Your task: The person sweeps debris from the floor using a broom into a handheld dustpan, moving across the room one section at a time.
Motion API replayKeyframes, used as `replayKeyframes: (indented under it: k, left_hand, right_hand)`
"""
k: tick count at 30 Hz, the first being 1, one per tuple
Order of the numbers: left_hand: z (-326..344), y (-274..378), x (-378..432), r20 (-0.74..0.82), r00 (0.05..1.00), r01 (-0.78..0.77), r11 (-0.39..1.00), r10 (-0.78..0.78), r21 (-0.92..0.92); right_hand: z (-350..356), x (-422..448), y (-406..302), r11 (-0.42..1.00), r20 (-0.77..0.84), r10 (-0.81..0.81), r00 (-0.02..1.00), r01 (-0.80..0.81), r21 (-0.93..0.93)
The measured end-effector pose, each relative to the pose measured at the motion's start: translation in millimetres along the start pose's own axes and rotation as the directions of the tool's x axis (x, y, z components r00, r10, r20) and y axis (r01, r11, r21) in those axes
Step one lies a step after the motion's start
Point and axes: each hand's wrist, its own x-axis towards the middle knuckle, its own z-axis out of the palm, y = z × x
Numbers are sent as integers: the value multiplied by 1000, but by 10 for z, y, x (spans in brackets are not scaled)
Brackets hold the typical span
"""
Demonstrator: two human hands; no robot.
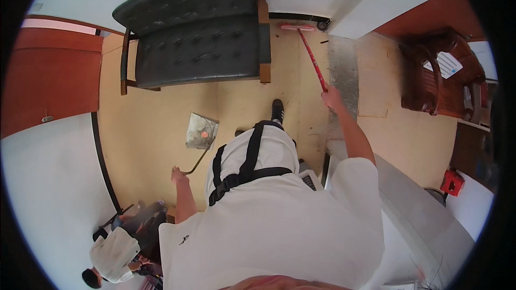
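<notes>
My right hand (333,98) grips the end of a red broom handle (312,59). The pink broom head (297,27) rests on the floor beside the sofa's arm, close to the wall's black skirting. In my left hand (177,174) is the bent metal handle (198,162) of a dustpan. The metal dustpan pan (199,131) hangs over or rests on the floor at my left; which one I cannot tell. A small orange-pink piece (204,134) shows in it. Dark bits of debris (325,42) lie on the floor near the broom.
A black tufted sofa (197,52) stands against the wall ahead. A brown wooden armchair (443,76) is at the right, with a printed sheet on it. A seated person (115,253) is at the lower left. A red-brown door (52,80) is on the left, a red stool (452,182) at right.
</notes>
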Motion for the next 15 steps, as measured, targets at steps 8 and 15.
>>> replayKeyframes:
  k: [8,15]
  left_hand:
    - [60,1,66,33,999,-18,1000,17,25]
    - [112,-214,574,204,969,-195,945,143,264]
  right_hand:
    - [88,115,151,979,-13,153,988,-150,141]
    - [1,-555,556,967,7,207,978,-206,149]
